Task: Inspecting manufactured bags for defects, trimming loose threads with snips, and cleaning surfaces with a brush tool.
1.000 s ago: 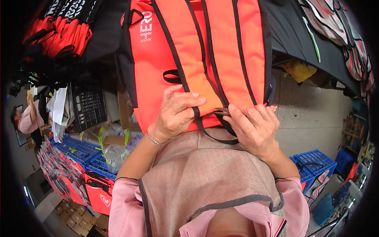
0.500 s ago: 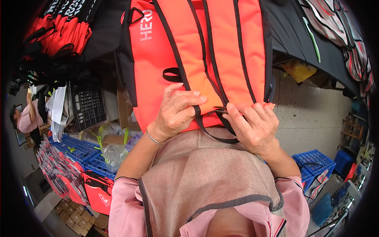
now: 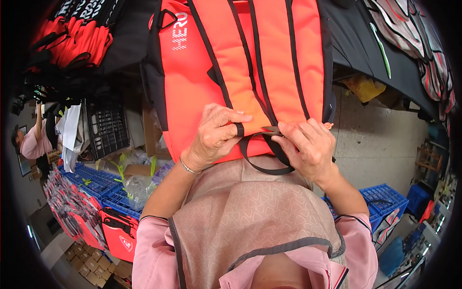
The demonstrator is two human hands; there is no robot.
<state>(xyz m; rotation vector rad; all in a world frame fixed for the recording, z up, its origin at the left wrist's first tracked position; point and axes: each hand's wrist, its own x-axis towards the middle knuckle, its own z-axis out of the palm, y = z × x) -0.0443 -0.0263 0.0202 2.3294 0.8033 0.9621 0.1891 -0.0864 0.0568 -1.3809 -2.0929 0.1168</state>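
A bright red-orange backpack (image 3: 187, 96) lies before me with its two padded shoulder straps (image 3: 236, 62) facing up. My left hand (image 3: 216, 132) is closed on the lower end of the left strap, pinching its dark-edged corner between thumb and fingers. In my right hand (image 3: 308, 144) is a pair of small thread snips (image 3: 271, 130), their dark metal blades pointing left at the strap's lower edge. Most of the snips' handle is hidden in the fingers. A black webbing loop (image 3: 264, 169) hangs below both hands, against my beige patterned apron (image 3: 260, 207).
Red and black straps (image 3: 82, 45) are heaped on the black-covered table at the far left. A green-and-white toothbrush (image 3: 381, 50) lies on the right table near stacked grey-and-red pieces (image 3: 418, 38). Blue crates (image 3: 382, 200) stand on both sides. Another person (image 3: 33, 142) is at far left.
The snips' blades have shifted slightly and show more plainly at the strap edge. My left fingers have curled more around the strap end. The small black loop beside the strap has turned.
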